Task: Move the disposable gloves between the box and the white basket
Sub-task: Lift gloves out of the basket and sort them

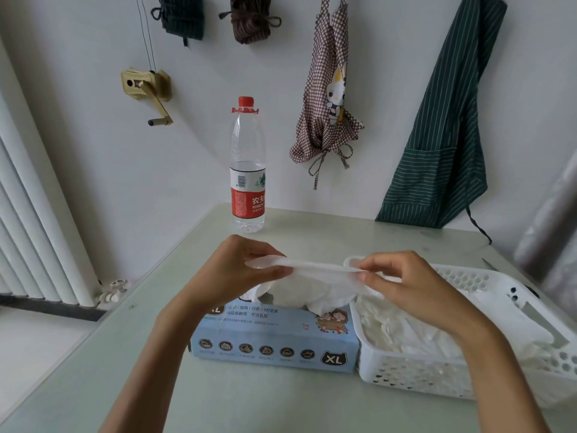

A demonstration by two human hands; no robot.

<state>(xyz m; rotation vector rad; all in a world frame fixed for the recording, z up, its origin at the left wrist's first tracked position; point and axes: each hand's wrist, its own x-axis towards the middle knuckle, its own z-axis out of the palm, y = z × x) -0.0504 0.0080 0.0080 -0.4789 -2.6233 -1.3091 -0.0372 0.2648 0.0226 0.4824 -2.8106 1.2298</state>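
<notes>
**Two hands stretching a white glove above the box**

Seen from head height, looking down at a pale green table [93,354] against a white wall.

Centre: left hand [237,270], fingers curled, pinching the left end of a white disposable glove [315,267]. Right hand [406,282], thumb and fingertips pinched on the same glove's right end. Glove pulled into a flat band between the two hands, held in the air above the box's top and the basket's near left corner.

Directly below: light blue glove box [274,342], lying flat, marked "XL" on its front, with crumpled white gloves [299,296] bulging out of the opening on top.

Touching the box's right side: white basket [406,376] with perforated walls, holding a loose heap of white gloves [406,329].

Behind the hands, near the table's far edge: clear water bottle [247,170], upright, red cap, red and white label, well apart from the box.

On the wall: brown checked apron [327,98] with a cartoon rabbit, hanging right of the bottle; dark green striped apron [443,135] farther right, lower edge reaching the table; two bundled dark cloths at the top; a brass-coloured hand crank [146,89] at left.

Far left: white radiator [34,220].
</notes>
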